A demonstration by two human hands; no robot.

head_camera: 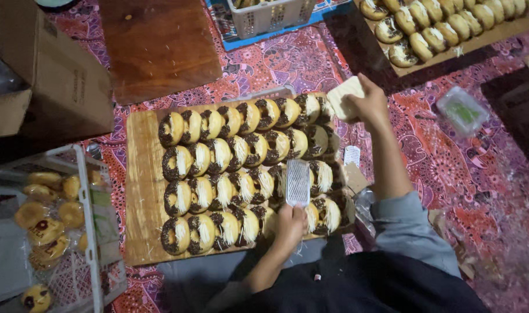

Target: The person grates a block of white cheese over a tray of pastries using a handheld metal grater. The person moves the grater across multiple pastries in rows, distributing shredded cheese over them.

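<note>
Left hand (289,223) grips a grater (297,182) over doughnuts (218,185) on a wooden board (141,191); right hand (369,104) pinches a cheese block (344,97); white crate (88,232) holds wrapped buns, partly cut off

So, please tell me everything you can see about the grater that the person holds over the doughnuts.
The grater is a small, flat, rectangular tool that looks like shiny metal, with fine holes over its face. The left hand grips its lower end, so the handle is hidden. It stands nearly upright in the picture, over the lower right rows of doughnuts on the wooden board. Whether it touches the doughnuts cannot be told.
</note>
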